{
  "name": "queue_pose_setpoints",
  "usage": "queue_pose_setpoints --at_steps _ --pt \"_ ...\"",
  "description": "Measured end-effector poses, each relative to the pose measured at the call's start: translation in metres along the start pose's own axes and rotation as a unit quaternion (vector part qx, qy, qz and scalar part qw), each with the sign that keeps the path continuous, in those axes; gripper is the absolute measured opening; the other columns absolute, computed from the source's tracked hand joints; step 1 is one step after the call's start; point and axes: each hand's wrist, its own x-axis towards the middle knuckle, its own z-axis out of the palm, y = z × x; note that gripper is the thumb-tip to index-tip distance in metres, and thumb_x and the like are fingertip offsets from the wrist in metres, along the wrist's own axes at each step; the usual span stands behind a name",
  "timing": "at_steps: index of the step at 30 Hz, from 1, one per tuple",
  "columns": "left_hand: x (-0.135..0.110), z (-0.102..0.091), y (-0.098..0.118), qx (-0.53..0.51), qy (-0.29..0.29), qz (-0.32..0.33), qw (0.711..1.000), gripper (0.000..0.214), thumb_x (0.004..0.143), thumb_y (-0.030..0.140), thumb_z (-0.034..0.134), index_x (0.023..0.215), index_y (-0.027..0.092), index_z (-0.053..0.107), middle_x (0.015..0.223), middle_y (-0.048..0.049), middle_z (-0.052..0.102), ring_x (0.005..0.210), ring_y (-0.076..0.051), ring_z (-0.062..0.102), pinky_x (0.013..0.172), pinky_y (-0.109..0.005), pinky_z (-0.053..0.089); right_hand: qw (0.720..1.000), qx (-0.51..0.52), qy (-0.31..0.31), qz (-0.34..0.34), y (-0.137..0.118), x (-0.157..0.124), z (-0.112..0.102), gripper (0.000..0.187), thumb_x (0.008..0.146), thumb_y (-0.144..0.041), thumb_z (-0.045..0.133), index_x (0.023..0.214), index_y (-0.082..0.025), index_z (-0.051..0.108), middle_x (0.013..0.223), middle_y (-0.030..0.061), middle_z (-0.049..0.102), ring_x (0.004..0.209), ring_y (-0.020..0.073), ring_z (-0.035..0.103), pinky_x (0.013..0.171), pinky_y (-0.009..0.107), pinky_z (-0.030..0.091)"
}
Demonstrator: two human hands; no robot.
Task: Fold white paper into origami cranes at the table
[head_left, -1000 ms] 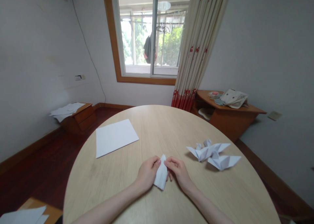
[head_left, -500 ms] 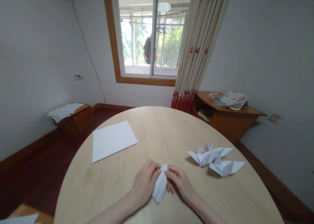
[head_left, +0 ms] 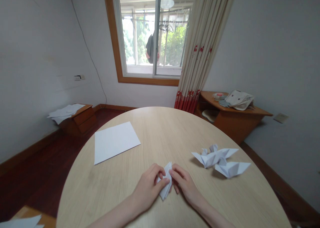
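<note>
A narrow, many-layered piece of folded white paper (head_left: 165,187) is held between my hands over the near part of the round table. My left hand (head_left: 148,185) closes on its left side, the thumb lying across the front. From the other side, my right hand (head_left: 184,183) pinches the paper's right edge close to its pointed top. Fingers partly cover the folds. Several folded white paper birds (head_left: 231,169) sit together to the right of my hands. To the left lies a flat stack of white paper (head_left: 117,142).
The round wooden table (head_left: 160,121) fills the foreground. A low wooden cabinet (head_left: 85,119) with papers on top stands at the left wall. At the right, a corner desk (head_left: 230,121) carries a cloth bag (head_left: 240,99). Behind are a window and a long curtain (head_left: 200,54).
The folded paper has shifted slightly upward in my hands. My left thumb has moved across its front, and my right fingers sit a little higher along the edge. The view has tilted slightly.
</note>
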Motion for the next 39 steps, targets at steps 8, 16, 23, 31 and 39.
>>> queue_pose_setpoints --at_steps 8,16,23,31,39 --pt "-0.001 0.000 0.000 -0.007 -0.013 0.017 1.000 0.021 0.090 0.037 0.050 0.088 0.017 0.057 0.083 -0.0033 0.059 0.071 -0.016 0.051 0.067 -0.026 0.038 1.000 -0.004 -0.008 -0.028 0.004 -0.001 -0.003 0.042 0.083 -0.060 0.055 0.073 -0.020 0.052 0.054 -0.0070 0.045 0.042 0.0082 0.039 0.046 0.023 0.030" --pt "-0.001 -0.003 0.004 -0.008 -0.021 0.042 0.999 0.024 0.092 0.033 0.040 0.087 0.017 0.058 0.082 -0.0040 0.058 0.073 -0.017 0.052 0.069 -0.027 0.039 0.999 0.005 -0.038 -0.036 0.008 -0.001 -0.004 0.051 0.079 -0.071 0.052 0.076 -0.021 0.049 0.056 -0.0067 0.046 0.043 0.0085 0.041 0.047 0.023 0.032" --pt "-0.002 -0.002 0.007 -0.058 -0.020 0.021 0.998 0.026 0.092 0.035 0.043 0.085 0.016 0.060 0.080 -0.0047 0.062 0.070 -0.016 0.057 0.068 -0.026 0.042 0.998 0.017 -0.039 -0.040 0.006 -0.005 0.005 0.052 0.080 -0.073 0.048 0.072 -0.022 0.045 0.060 -0.0057 0.044 0.046 0.0090 0.040 0.047 0.023 0.032" --pt "-0.002 0.002 0.003 -0.070 0.003 0.010 0.997 0.028 0.091 0.040 0.043 0.077 0.017 0.052 0.069 -0.0001 0.054 0.062 -0.014 0.048 0.061 -0.024 0.037 0.997 -0.041 0.011 -0.060 0.008 -0.010 0.014 0.046 0.089 -0.066 0.040 0.075 -0.023 0.047 0.069 -0.0021 0.047 0.063 0.0150 0.046 0.061 0.026 0.040" --pt "-0.001 0.001 0.003 -0.078 0.030 -0.013 0.996 0.028 0.090 0.042 0.041 0.077 0.019 0.048 0.067 0.0019 0.051 0.059 -0.013 0.046 0.058 -0.024 0.036 0.993 -0.080 0.055 -0.060 0.004 -0.009 0.009 0.047 0.087 -0.066 0.043 0.074 -0.022 0.049 0.066 -0.0018 0.052 0.062 0.0158 0.050 0.060 0.027 0.041"
